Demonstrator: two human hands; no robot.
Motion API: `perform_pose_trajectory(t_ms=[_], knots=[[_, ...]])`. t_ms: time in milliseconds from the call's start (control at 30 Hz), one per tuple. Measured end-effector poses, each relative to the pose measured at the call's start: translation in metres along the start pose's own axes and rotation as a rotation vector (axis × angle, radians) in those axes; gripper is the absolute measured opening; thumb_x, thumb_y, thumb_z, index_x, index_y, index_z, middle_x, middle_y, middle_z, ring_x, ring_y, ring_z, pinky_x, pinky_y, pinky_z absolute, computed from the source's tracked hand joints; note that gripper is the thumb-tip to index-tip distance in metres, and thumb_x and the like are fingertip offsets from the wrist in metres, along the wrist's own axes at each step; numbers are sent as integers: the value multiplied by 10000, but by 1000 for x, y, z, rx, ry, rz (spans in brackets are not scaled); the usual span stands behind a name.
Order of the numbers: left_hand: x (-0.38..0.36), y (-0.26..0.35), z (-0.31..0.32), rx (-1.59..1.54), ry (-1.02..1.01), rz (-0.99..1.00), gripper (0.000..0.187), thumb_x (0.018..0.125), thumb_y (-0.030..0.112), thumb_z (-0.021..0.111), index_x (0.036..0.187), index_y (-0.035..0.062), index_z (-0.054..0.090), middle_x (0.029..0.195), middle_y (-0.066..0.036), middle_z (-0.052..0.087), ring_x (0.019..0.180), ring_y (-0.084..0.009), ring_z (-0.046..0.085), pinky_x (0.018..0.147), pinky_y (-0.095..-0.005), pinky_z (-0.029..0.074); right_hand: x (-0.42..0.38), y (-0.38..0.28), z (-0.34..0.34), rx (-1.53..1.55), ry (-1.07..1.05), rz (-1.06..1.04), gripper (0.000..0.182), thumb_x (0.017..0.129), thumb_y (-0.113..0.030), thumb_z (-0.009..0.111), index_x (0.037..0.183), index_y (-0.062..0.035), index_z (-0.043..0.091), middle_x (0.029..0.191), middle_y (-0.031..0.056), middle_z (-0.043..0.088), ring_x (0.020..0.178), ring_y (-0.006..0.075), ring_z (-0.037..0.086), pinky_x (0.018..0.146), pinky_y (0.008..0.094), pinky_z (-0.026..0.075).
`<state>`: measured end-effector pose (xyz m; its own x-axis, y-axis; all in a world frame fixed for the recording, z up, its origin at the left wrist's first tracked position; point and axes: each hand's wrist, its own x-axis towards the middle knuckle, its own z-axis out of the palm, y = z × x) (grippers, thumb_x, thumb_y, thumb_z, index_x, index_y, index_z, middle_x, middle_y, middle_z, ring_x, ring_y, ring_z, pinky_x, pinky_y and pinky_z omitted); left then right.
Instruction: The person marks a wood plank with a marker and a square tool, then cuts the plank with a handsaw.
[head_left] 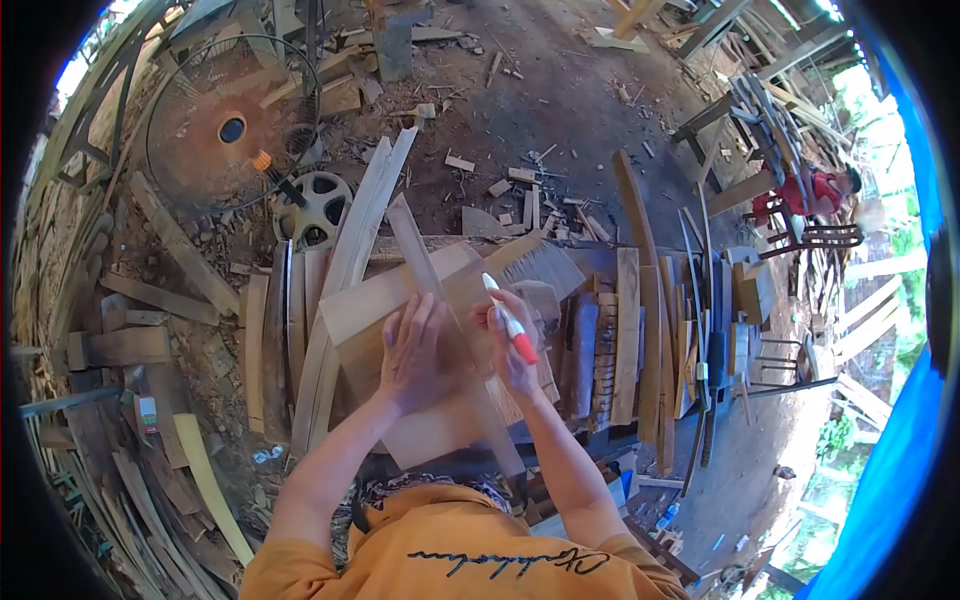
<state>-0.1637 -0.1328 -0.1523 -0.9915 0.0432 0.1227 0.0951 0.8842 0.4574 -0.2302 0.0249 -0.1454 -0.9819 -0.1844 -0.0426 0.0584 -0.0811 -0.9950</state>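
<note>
A wide pale wooden board (375, 300) lies in front of me on other timber. Across it runs a long narrow wood strip (415, 240), slanting from upper left to lower right. My left hand (412, 350) rests on the board and the strip's left edge, fingers spread. In my right hand (513, 350) is a white marker with a red end (520, 342), its white end pointing up and away from me. That hand is over the board's right part, just right of the strip. Whether the marker touches wood cannot be made out.
Upright-lying planks (625, 335) line the right side, and a long pale beam (370, 210) the left. Beyond stand a round fan cage (232, 75) and a spoked wheel (318, 205). Wood scraps litter the floor. A person in red (815, 192) is at the far right.
</note>
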Motion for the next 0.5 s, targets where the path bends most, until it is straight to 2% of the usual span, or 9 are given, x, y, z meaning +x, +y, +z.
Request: perform_pose_trajectory(t_ms=[67,100,167,200,300,333,500], knots=[[2,0,-2,-23,-20,-17,985,726,602,683,1439,33,312,1473,-187,296,1397,-337,259,1110,-492,157,7,6,6,-240,-54,-125,267,976,-182,552,1193,-28,530,1007,107,655,926,192,638,818,314,507],[3,-1,-4,-37,-36,-24,982,728,609,675,1437,30,317,1471,-189,299,1399,-336,260,1109,-496,156,9,10,8,-245,-60,-115,267,976,-182,552,1193,-28,530,1007,107,655,926,192,638,818,314,507],[4,-2,-4,-38,-69,-45,980,730,619,664,1435,29,324,1470,-187,303,1400,-334,261,1109,-498,155,13,19,11,-413,-125,-288,225,957,-108,561,1170,-41,538,1049,127,652,926,208,643,834,322,507],[4,-3,-4,-33,-97,-54,977,732,629,652,1433,27,331,1468,-186,307,1402,-332,261,1108,-500,155,13,24,13,-414,-131,-329,208,929,-44,575,1132,-52,532,1078,157,647,932,243,653,825,340,518],[5,-6,-4,-54,-149,-81,976,735,647,632,1429,24,341,1464,-177,317,1399,-327,270,1108,-499,153,13,29,14,-468,-149,-408,207,919,-34,580,1111,-64,510,1094,179,639,934,280,658,804,356,532],[5,-6,-3,-79,-139,-90,952,742,638,632,1418,24,361,1457,-164,331,1398,-318,278,1104,-493,159,13,26,12,-522,-182,-422,219,912,-35,586,1101,-72,481,1101,210,630,946,323,655,776,379,547],[2,-12,4,-73,-129,-82,891,759,616,629,1393,31,404,1445,-148,350,1389,-305,301,1093,-478,177,12,27,8,-558,-262,-373,244,922,-82,594,1112,-80,442,1106,254,618,964,364,649,770,407,554]])
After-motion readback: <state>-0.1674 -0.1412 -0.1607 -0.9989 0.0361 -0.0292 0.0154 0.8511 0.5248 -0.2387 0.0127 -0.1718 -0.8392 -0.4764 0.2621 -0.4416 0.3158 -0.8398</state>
